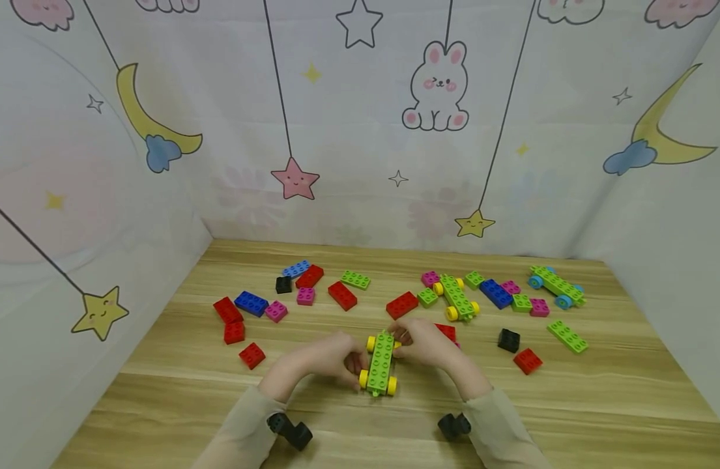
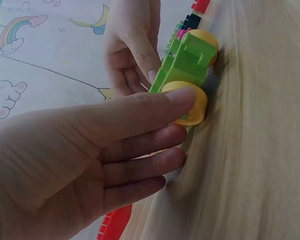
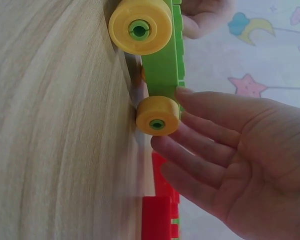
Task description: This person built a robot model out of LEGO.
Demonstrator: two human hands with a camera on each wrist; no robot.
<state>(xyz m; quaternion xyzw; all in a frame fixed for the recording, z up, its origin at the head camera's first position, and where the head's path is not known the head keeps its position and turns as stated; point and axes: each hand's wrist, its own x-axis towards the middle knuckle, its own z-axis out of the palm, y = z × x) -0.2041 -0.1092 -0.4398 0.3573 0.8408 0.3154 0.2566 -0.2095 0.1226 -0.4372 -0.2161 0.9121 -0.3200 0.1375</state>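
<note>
A lime-green toy car base (image 1: 381, 363) with yellow wheels and a studded top stands on the wooden table between both hands. My left hand (image 1: 335, 357) pinches its near left wheel (image 2: 192, 102), the thumb lying across it and the index finger below. From the other side my right hand (image 1: 424, 343) holds the far end, thumb at the edge of the green plate and fingers beside the far right wheel (image 3: 157, 116). In the right wrist view the near right wheel (image 3: 140, 27) is free of fingers. Beyond the right hand, a red brick (image 1: 446, 331) is partly hidden.
Behind stand another green car base with yellow wheels (image 1: 457, 298) and one with blue wheels (image 1: 556, 286). Red, pink, blue, black and green bricks are scattered about, among them a small red brick (image 1: 252, 355) at left and a black brick (image 1: 509, 341) at right. Printed cloth borders the table (image 1: 348, 443).
</note>
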